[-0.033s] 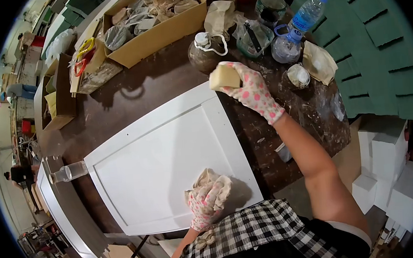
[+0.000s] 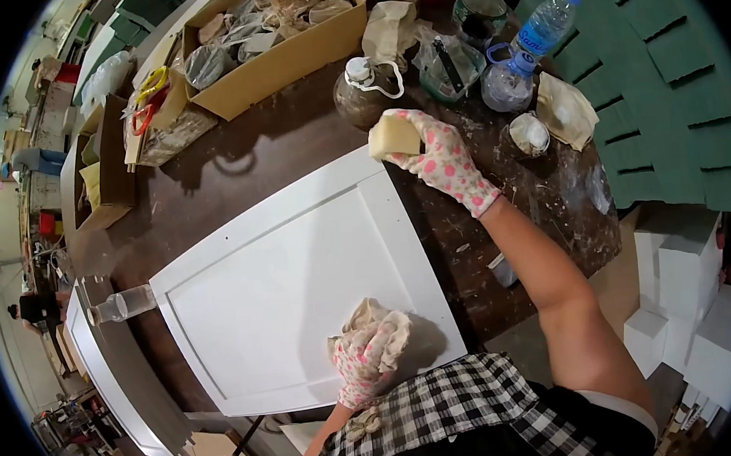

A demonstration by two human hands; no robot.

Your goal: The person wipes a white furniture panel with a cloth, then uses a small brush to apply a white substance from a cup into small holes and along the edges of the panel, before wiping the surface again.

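A white panelled cabinet door lies on the dark brown table. My left hand, in a pink-dotted glove, is closed on a crumpled beige rag at the door's near edge. My right hand, gloved the same way, grips a pale yellow block that looks like a sponge. That block is at the door's far right corner; whether it touches the surface I cannot tell. Just beyond it stands a squat clear jug with a white cap and handle.
Bottles, including a blue-capped one, stand at the far right near a lidless can. A cardboard box full of bags sits at the back. A clear bottle lies at the door's left. Someone in black is far left.
My right hand has shifted very slightly left with the sponge. My left hand and the rag look unmoved.
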